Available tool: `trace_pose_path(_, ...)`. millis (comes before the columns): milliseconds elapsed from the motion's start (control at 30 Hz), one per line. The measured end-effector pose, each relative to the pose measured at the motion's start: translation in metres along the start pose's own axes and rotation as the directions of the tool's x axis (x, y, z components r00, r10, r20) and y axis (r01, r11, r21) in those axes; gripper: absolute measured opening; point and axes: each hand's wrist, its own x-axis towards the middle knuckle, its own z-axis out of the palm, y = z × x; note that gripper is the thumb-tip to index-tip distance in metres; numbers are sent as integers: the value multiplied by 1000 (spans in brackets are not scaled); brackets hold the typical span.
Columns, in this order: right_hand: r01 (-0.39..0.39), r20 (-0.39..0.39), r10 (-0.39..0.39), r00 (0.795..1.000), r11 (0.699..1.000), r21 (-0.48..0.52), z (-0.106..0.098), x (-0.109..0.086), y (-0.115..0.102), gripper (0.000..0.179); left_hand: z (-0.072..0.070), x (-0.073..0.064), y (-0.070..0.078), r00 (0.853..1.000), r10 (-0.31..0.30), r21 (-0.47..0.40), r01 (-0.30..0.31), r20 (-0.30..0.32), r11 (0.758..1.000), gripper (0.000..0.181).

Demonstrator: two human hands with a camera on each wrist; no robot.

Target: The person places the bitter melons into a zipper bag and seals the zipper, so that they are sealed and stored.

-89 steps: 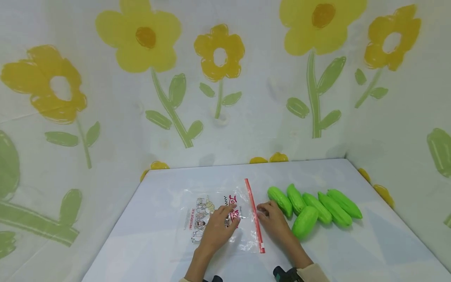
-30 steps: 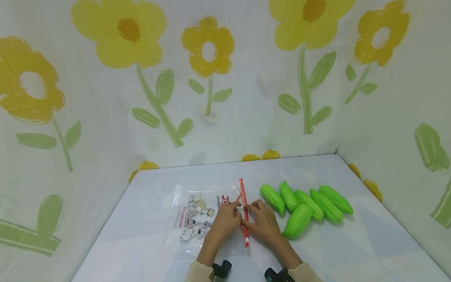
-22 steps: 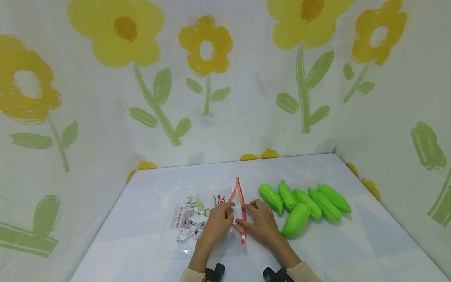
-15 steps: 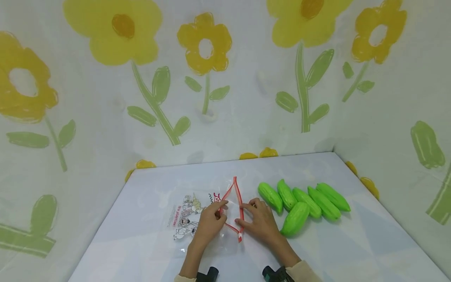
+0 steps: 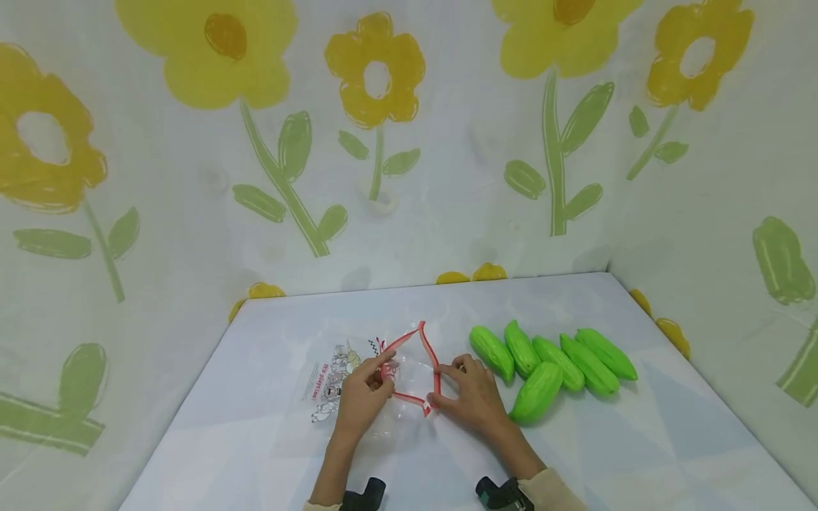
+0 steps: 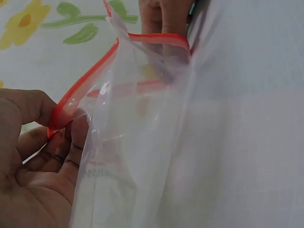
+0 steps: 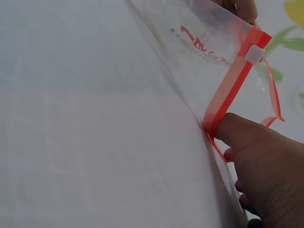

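A clear plastic zipper bag point(image 5: 409, 372) with a red zip edge lies on the table, its mouth spread wide. Cartoon figures and red lettering are printed on its left part. My left hand point(image 5: 364, 397) pinches the left side of the red edge between thumb and fingers, also plain in the left wrist view, where the bag's red rim point(image 6: 85, 80) is lifted. The right side of the edge is pinched by my right hand point(image 5: 476, 397). In the right wrist view a white slider point(image 7: 254, 54) sits near one end of the red strip.
Several bright green gourd-like vegetables point(image 5: 535, 392) lie in a loose group just right of my right hand. The white table point(image 5: 255, 369) ends at a back wall cloth point(image 5: 447, 213) printed with yellow flowers. A dark camera is strapped to each wrist.
The left hand has taken hold of the bag's red edge and pulled it leftward, away from the right hand. The flat mouth has opened into a wide gap; the green vegetables have stayed put.
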Motion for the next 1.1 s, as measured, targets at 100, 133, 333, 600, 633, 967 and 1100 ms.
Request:
trace_pose_path(100,-4,13,4,1000,999,-33,1,0,-1,58,-2,1,0,998,-55,-34,55,12,998,45)
trace_pose_path(133,-4,17,5,1000,999,-44,1,0,-1,59,-3,2,1,998,-61,-48,62,19,997,45)
trace_pose_path(333,7,14,-6,1000,998,-67,1,-1,0,59,-10,6,4,997,-35,-81,40,69,996,42)
trace_pose_path(600,2,-12,-3,1000,999,-37,-1,-2,-7,59,-17,4,-3,989,-123,-249,140,80,958,43)
trace_pose_path(633,2,-18,-2,1000,999,-37,-1,-1,-9,59,-18,4,-3,988,-129,-264,146,82,953,43)
trace_pose_path(967,49,-49,-38,998,970,239,-16,-1,-28,45,-16,4,-13,975,-192,-364,218,108,906,44)
trace_pose_path(1100,123,-90,-101,991,947,297,-37,1,-32,44,-18,4,-13,980,-182,-408,197,76,891,45)
